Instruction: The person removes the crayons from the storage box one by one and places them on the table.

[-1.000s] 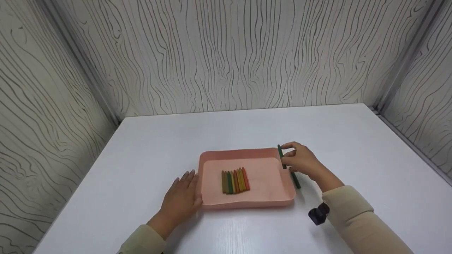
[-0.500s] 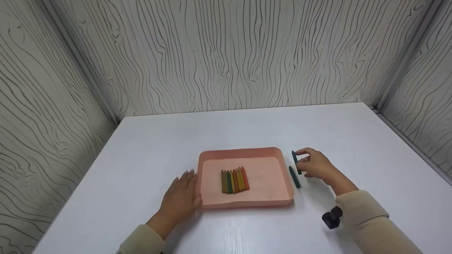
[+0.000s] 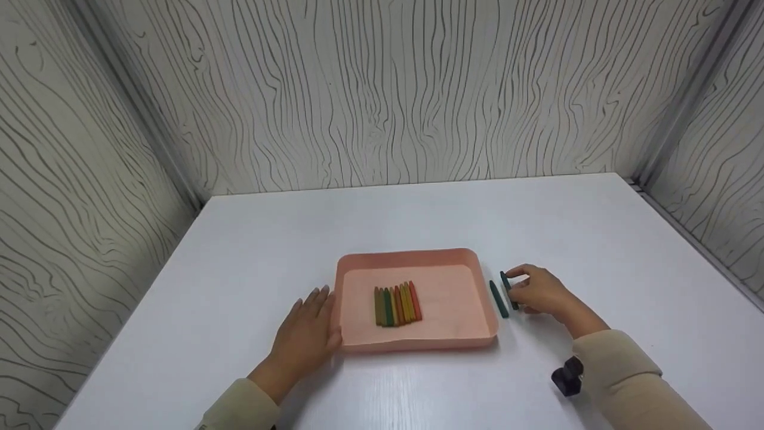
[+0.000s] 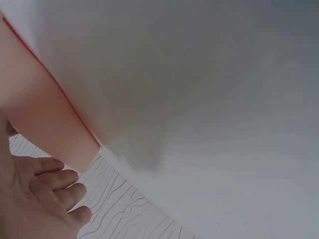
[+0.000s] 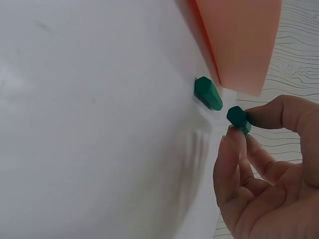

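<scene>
My right hand [image 3: 540,291] pinches a dark green crayon [image 5: 237,117] between thumb and fingers, close over the table to the right of a pink tray [image 3: 418,344]. A second dark green crayon [image 3: 499,299] lies between the held one and the tray's right wall; the right wrist view shows its six-sided end. Along the tray's left side, my left hand [image 3: 305,331] rests with fingers straight, touching the wall. In the left wrist view its fingers [image 4: 65,185] lie beside the pink wall. Inside the tray, several crayons [image 3: 399,304] in brown, green, yellow, orange and red lie side by side.
The white table [image 3: 382,394] extends around the tray on every side. Wood-patterned panels [image 3: 382,89] enclose it at the back, left and right. A small black device [image 3: 567,377] hangs at my right wrist by the sleeve.
My right hand has carried the held green crayon from over the tray's right edge rightward and down toward the table, beside the other green crayon. My left hand has stayed put.
</scene>
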Demonstrator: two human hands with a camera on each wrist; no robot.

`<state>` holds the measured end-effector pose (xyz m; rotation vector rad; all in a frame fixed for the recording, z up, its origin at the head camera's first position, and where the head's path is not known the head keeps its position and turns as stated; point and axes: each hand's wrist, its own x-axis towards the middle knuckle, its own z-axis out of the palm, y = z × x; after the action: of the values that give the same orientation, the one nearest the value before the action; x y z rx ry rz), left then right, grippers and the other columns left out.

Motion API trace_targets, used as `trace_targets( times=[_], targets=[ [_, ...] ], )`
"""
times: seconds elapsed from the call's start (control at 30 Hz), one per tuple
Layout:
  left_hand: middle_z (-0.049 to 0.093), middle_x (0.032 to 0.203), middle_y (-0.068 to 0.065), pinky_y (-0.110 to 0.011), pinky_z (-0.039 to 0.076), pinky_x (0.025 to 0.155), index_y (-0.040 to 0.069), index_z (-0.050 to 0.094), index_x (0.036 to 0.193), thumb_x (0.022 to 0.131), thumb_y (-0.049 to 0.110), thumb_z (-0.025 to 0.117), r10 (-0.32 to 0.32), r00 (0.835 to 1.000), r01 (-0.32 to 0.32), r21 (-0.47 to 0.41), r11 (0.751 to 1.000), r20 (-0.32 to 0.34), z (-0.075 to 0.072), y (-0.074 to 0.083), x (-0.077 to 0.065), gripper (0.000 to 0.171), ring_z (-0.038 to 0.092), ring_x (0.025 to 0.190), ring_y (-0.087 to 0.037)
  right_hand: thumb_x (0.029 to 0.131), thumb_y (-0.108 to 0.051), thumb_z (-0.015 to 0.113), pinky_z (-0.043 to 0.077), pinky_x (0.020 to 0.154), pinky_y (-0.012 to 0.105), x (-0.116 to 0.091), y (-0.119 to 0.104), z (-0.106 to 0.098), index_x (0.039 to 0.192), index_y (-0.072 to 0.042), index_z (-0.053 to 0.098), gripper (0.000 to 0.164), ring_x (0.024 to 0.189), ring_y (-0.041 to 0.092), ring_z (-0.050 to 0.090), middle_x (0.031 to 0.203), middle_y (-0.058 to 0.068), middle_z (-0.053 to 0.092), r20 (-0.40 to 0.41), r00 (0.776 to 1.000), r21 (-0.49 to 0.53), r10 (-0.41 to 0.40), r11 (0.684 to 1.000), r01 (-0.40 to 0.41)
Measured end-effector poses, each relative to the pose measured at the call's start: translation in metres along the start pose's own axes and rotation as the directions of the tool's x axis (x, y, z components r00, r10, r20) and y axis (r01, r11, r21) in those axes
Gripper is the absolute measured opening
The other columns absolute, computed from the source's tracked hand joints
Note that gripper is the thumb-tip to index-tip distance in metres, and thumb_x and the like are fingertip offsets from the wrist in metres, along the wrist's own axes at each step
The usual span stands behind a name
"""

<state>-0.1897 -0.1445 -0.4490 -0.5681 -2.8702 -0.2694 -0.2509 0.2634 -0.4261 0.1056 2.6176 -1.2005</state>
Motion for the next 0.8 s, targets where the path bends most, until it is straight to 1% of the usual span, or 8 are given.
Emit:
trace_targets(
  times=[0.13, 0.27, 0.5, 0.8],
  targets=[
    [0.041, 0.144, -0.019, -0.05, 0.027, 0.108, -0.007, 0.044, 0.137, 0.093, 0.027, 0.049, -0.019, 1.0, 0.019, -0.003, 1.0, 0.023, 0.0004, 0.0003, 0.0002, 0.056, 0.035, 0.135, -0.034, 0.08, -0.008, 0.058, 0.05, 0.061, 0.03, -0.0012, 0.0031, 0.0014, 0.13, 0.007, 0.045, 0.054, 0.075, 0.019, 0.057, 0.102, 0.017, 0.058, 0.008, 1.0, -0.002, -0.005, 1.0, 0.005],
    [0.039, 0.146, -0.017, -0.049, 0.025, 0.109, -0.005, 0.042, 0.139, 0.094, 0.029, 0.048, -0.038, 0.998, 0.038, -0.002, 0.999, 0.048, 0.0014, 0.0004, 0.0005, 0.057, 0.032, 0.136, -0.033, 0.08, -0.008, 0.058, 0.049, 0.06, 0.03, -0.0011, 0.0059, 0.0039, 0.129, 0.007, 0.047, 0.053, 0.073, 0.019, 0.056, 0.098, 0.015, 0.06, 0.008, 1.0, -0.004, -0.006, 1.0, 0.006],
    [0.039, 0.146, -0.018, -0.05, 0.025, 0.109, -0.006, 0.042, 0.139, 0.094, 0.028, 0.049, -0.037, 0.999, 0.038, -0.013, 0.999, 0.04, 0.0022, 0.0, 0.0002, 0.057, 0.033, 0.136, -0.033, 0.078, -0.009, 0.057, 0.05, 0.062, 0.03, 0.0014, 0.0083, 0.0075, 0.129, 0.007, 0.047, 0.054, 0.076, 0.02, 0.056, 0.097, 0.014, 0.06, 0.005, 1.0, -0.036, 0.0, 0.999, 0.0],
    [0.04, 0.145, -0.018, -0.049, 0.026, 0.109, -0.006, 0.043, 0.139, 0.093, 0.027, 0.049, -0.033, 0.999, 0.034, -0.017, 0.999, 0.034, 0.0021, 0.0004, 0.0009, 0.056, 0.034, 0.135, -0.034, 0.078, -0.009, 0.059, 0.05, 0.061, 0.03, 0.003, 0.0083, 0.0102, 0.126, 0.006, 0.049, 0.052, 0.076, 0.02, 0.056, 0.095, 0.013, 0.06, -0.009, 1.0, -0.067, 0.013, 0.998, -0.013]
  ],
)
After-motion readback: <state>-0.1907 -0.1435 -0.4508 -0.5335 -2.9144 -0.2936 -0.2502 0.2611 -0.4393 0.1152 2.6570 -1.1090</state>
